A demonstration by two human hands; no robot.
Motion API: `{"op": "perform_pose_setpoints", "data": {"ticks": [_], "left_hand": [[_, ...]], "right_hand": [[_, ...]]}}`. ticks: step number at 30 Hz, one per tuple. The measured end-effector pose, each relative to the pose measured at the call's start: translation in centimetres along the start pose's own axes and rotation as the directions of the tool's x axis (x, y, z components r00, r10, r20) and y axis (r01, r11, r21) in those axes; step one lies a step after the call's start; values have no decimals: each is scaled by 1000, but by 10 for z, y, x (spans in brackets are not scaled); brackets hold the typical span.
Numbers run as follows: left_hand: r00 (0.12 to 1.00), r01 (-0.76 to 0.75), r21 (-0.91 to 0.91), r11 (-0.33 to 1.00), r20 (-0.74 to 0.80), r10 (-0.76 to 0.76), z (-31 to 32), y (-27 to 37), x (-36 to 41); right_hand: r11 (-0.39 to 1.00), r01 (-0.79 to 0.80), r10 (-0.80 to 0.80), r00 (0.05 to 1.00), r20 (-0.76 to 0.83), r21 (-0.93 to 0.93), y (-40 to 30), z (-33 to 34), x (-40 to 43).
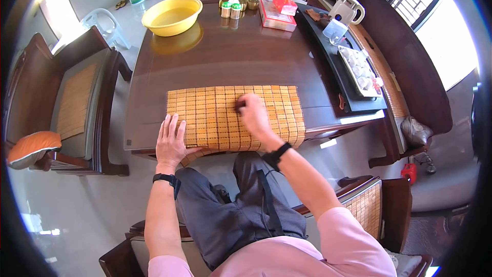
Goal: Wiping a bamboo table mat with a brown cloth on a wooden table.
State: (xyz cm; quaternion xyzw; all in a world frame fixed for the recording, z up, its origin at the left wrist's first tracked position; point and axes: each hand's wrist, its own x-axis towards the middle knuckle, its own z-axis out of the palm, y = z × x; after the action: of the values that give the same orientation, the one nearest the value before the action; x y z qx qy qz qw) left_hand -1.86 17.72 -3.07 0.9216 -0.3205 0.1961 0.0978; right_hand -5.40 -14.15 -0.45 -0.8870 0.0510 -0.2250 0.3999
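Observation:
A bamboo tile mat (215,117) lies across the near edge of the dark wooden table (230,61), and part of it hangs below that edge. My left hand (171,138) rests on the mat's left end, palm down, fingers spread, with the thumb along the near edge. My right hand (253,113) is closed around a small dark object (240,105) over the mat, right of its middle. The hand is slightly blurred and hides most of the object, possibly a brush; I cannot tell its exact kind.
A yellow plastic basin (173,15), green-lidded shakers (230,9) and a red box (276,14) stand at the table's far side. At right, a black tray table (330,57) holds a tray of white cups (359,71), a clear pitcher and an appliance. Wooden chairs flank the table.

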Motion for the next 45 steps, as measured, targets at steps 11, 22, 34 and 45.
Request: {"op": "perform_pose_setpoints", "data": {"ticks": [11, 22, 34, 45], "left_hand": [[1000, 17, -19, 1000, 11, -17, -6, 0, -3], [978, -14, -84, 996, 208, 31, -16, 69, 47], [961, 126, -283, 951, 274, -46, 12, 169, 118], [948, -276, -390, 879, 44, 317, 76, 235, 198]], "right_hand": [[918, 290, -282, 957, 71, -270, -3, -1, 14], [950, -19, 35, 998, 43, -313, 72, -80, 18], [823, -83, 14, 992, -125, -561, 98, -108, -7], [907, -210, 152, 972, -180, -364, 112, -114, -10]]}}
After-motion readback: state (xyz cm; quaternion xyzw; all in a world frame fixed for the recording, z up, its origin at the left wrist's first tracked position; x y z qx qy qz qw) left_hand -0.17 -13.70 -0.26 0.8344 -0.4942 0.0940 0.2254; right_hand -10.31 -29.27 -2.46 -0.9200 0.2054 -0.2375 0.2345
